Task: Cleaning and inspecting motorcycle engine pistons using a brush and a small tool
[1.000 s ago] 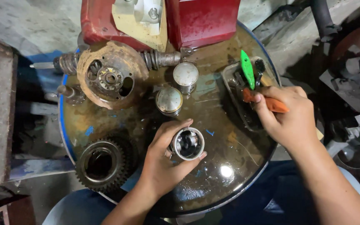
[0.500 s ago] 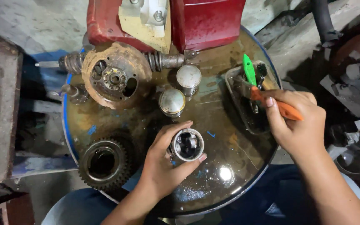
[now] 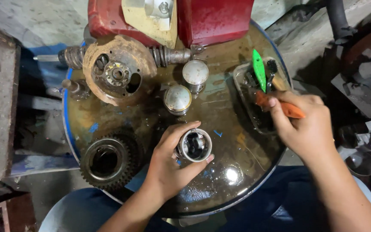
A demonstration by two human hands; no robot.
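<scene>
My left hand [image 3: 168, 165] grips a hollow metal piston [image 3: 194, 145] upright over the oily drum top [image 3: 220, 124], its open end facing up. My right hand [image 3: 305, 122] is closed on the orange handle of a brush [image 3: 286, 107], whose head dips into a clear plastic tray [image 3: 254, 103] at the drum's right side. A green-handled brush [image 3: 259, 68] and a dark brush [image 3: 272, 68] also lie in that tray. Two more pistons [image 3: 177, 99] [image 3: 195, 72] stand crown up near the drum's middle.
A rusty round flange on a shaft [image 3: 117, 75] lies at the back left. A large toothed gear [image 3: 106, 161] sits at the front left edge. A red engine block [image 3: 172, 19] stands at the back. Dark machine parts [image 3: 366, 86] crowd the floor to the right.
My right hand has lowered the orange brush towards the tray. The left hand keeps the piston almost in the same place.
</scene>
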